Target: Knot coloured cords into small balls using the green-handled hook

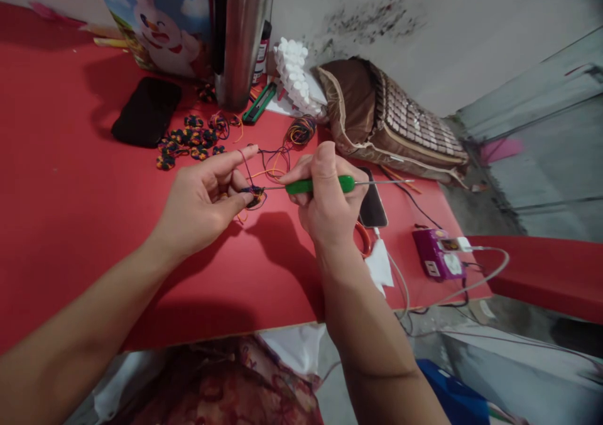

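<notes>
- In the head view, with the clock centred on the yarn piece, there were two hands, one green-handled hook (347, 184) and one dark yarn piece (254, 197).
- One loose yarn bundle (300, 131) lay toward one o'clock; the finished-looking knots (191, 137) at ten were too crowded to count.
- One steel flask (242, 42) and one green cutter (260, 103) stood and lay, respectively, at twelve; one black pouch-like object (147, 111) lay at ten, one cushion (400, 117) at two, one phone (373, 204) at three.
- The hook's long axis ran nine to three, nearly level, its left shaft reaching nine o'clock into the yarn piece, its right shaft pointing to three.
- The left hand (202, 199) pinched the yarn piece narrowly, a strand over its index finger.
- The right hand (327, 202) gripped the green handle, above the red table (282, 287).
</notes>
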A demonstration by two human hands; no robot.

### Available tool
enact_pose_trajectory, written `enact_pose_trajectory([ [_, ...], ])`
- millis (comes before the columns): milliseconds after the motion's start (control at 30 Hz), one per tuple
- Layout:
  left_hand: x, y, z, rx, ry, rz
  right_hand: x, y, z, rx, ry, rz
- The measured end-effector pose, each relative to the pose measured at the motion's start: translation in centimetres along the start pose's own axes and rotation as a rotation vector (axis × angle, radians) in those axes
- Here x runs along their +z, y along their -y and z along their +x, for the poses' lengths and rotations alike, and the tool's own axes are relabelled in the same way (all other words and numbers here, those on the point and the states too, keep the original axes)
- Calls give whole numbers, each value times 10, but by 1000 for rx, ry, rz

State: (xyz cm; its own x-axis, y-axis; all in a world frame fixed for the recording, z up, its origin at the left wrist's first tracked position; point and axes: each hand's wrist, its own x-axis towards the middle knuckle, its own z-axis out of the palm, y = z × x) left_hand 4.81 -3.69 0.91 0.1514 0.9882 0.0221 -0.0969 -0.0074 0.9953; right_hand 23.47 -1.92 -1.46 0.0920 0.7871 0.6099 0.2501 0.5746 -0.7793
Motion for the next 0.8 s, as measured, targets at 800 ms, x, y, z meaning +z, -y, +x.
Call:
enact_pose_trajectory([
  [800, 3, 8, 9, -253, -106, -564, 22, -10, -9, -914, 87, -640],
])
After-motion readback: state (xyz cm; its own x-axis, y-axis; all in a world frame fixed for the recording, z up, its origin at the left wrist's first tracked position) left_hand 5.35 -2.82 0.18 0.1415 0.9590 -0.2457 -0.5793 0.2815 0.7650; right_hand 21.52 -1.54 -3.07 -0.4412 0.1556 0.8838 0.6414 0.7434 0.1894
